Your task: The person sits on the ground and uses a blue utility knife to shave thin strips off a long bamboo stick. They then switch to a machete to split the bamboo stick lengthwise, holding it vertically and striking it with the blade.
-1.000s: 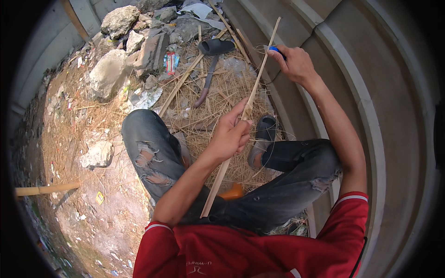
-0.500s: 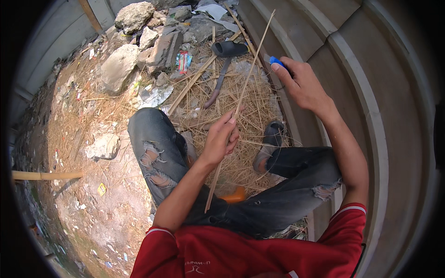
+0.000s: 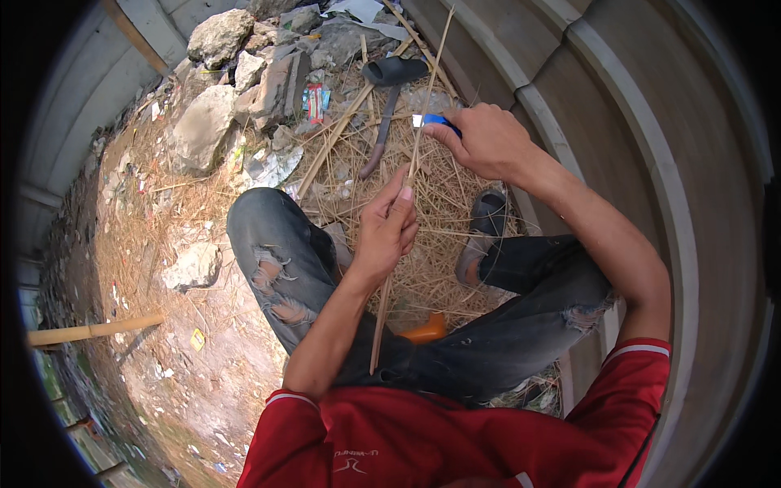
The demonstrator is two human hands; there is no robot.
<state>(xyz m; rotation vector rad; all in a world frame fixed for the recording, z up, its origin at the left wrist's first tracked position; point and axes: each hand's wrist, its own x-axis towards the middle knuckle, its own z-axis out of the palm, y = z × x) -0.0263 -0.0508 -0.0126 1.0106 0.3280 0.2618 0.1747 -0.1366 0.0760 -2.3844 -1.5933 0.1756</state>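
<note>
A long, thin bamboo strip (image 3: 381,325) slants from between my legs up toward the far wall. Around its middle, the fingers of my left hand (image 3: 386,228) are wrapped, thumb on top. My right hand (image 3: 488,142) is closed on a blue-handled cutter knife (image 3: 442,124). The knife's short bright blade lies across the strip a little beyond my left hand; whether it bites into the strip I cannot tell.
Straw-like shavings (image 3: 439,220) cover the ground between my legs. Farther off lie a dark slipper (image 3: 395,71), a long tool with a brownish handle (image 3: 373,161), bamboo pieces and rocks (image 3: 203,126). An orange object (image 3: 425,328) sits near my lap. A corrugated wall (image 3: 634,163) rises at right.
My right hand has moved left with the cutter knife, bringing its blade from clear of the bamboo strip to across it. My left hand keeps its hold, nearly in place.
</note>
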